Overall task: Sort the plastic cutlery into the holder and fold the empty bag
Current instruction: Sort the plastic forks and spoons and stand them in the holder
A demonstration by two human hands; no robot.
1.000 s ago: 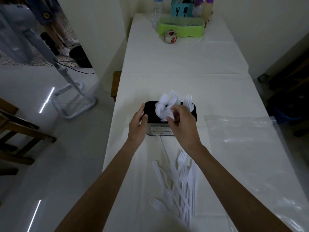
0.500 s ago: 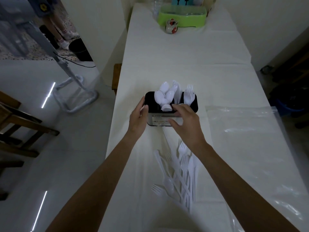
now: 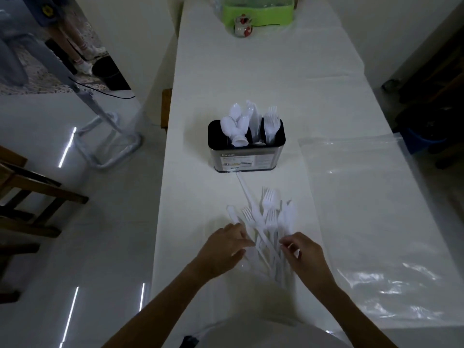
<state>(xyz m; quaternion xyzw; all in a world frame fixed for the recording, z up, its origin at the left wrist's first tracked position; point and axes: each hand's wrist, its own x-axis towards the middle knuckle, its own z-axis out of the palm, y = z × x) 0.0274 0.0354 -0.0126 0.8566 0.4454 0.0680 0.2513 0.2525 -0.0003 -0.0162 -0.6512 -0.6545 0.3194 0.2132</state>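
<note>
White cloth covers the long surface (image 3: 251, 71), and a green tray (image 3: 258, 11) sits far away at its end. The black holder (image 3: 247, 156) stands in the middle. It has spoons (image 3: 234, 121) on its left side, knives (image 3: 254, 119) in the middle part and forks (image 3: 271, 121) on its right side.

A moment ago both hands were up at the holder, one on its side and one by the spoons. Now they have come back down to the pile of loose cutlery (image 3: 268, 217), which lies near the person, well apart from the holder. I think that means the last piece went in and a new one is about to be picked.

The left hand (image 3: 223, 249) reaches in from the left with its fingers mostly straight, and the tips touch the edge of the pile. It holds nothing that I can see. The right hand (image 3: 303, 254) is at the other edge with its fingers bent in. I cannot tell if it pinches a handle yet.

Most of the pile looks like forks, so they should go in the right side. The clear bag (image 3: 376, 209) lies flat and empty on the right, just beside the pile. It is not folded yet, so that job comes last.
</note>
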